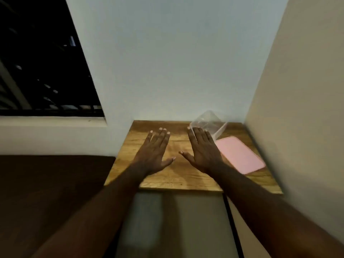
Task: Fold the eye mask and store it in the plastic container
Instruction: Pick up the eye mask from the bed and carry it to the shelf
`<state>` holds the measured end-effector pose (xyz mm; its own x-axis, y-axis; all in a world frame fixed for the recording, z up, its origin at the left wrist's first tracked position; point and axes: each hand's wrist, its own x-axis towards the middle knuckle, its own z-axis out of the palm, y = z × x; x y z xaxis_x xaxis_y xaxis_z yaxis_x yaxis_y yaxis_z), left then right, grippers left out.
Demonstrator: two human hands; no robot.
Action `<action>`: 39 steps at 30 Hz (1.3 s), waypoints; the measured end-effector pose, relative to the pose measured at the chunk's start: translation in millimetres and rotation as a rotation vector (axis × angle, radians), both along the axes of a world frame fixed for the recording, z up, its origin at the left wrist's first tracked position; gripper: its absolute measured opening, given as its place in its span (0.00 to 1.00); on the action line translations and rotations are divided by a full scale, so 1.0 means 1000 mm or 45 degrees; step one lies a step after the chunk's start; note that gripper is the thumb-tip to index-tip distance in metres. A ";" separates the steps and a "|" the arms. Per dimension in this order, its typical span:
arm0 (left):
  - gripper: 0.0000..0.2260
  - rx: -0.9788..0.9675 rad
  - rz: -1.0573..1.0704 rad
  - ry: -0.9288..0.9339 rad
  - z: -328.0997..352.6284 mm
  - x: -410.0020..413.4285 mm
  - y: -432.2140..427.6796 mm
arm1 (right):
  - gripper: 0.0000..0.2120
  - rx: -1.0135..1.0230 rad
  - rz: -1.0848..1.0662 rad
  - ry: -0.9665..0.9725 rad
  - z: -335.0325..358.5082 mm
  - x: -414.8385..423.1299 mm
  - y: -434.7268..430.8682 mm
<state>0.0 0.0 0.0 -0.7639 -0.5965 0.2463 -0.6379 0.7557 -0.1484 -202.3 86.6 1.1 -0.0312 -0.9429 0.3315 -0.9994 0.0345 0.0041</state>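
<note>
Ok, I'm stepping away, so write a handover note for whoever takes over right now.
Left hand and right hand: open, flat, palms down over the wooden table, holding nothing.
Clear plastic container: at the table's back right, looks tilted.
Pink lid: off, flat on the table, right of the right hand.
Eye mask: not in view.
Done: nothing visible.
Left: find the mask, fold, store.

A small wooden worktop sits in a wall corner; a clear plastic container and a pink lid lie on it.
</note>
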 end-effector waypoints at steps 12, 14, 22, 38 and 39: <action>0.39 0.142 0.501 -0.064 -0.075 0.168 0.068 | 0.42 0.274 0.477 -0.116 -0.082 0.154 -0.016; 0.40 0.149 0.598 -0.074 -0.078 0.202 0.088 | 0.42 0.297 0.580 -0.140 -0.086 0.190 -0.011; 0.39 0.168 0.905 -0.172 -0.075 0.326 0.189 | 0.41 0.361 0.987 -0.155 -0.082 0.348 0.038; 0.39 -0.038 1.481 -0.011 -0.054 0.594 0.480 | 0.42 0.268 1.372 -0.098 -0.057 0.627 0.254; 0.39 -0.038 1.525 -0.005 -0.054 0.607 0.495 | 0.42 0.256 1.398 -0.087 -0.057 0.642 0.265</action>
